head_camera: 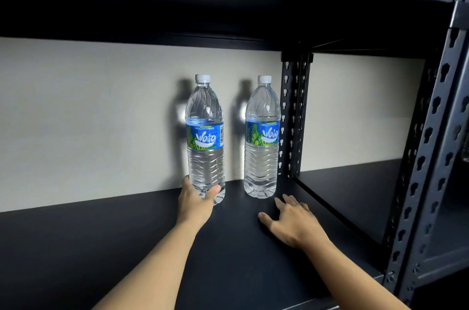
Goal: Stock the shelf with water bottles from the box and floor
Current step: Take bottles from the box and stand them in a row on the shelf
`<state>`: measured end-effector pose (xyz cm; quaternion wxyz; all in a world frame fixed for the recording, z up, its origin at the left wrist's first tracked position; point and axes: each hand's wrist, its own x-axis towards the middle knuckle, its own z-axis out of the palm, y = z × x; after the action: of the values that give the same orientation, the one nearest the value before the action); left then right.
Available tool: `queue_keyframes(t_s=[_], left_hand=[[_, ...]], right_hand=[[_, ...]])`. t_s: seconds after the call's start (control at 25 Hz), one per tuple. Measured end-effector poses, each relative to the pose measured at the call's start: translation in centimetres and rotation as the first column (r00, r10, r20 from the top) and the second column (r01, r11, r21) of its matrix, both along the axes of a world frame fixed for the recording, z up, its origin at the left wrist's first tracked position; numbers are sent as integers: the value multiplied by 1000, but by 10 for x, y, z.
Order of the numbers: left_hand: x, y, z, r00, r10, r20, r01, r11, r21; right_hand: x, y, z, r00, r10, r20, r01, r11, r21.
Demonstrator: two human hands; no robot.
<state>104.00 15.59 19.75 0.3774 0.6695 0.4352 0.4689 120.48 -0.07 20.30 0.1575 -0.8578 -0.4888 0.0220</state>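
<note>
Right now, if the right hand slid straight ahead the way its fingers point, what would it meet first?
Most likely the right bottle. The right hand lies open on the shelf board, its fingers aimed at that bottle's base, with only bare board between. Depth is unclear, so it could just pass the bottle's right side toward the upright post.

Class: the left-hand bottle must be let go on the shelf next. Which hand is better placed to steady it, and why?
Left. The left hand already wraps the base of the left bottle. The right hand lies open and empty on the shelf, nearer the right bottle.
</note>
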Motion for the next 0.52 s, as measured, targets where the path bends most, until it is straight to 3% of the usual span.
queue_keyframes(t_s=[0.52], left_hand=[[4, 4, -4, 995, 82, -58, -82, 997, 4]], right_hand=[[2, 1, 1, 1000, -1, -5, 1, 1000, 10]])
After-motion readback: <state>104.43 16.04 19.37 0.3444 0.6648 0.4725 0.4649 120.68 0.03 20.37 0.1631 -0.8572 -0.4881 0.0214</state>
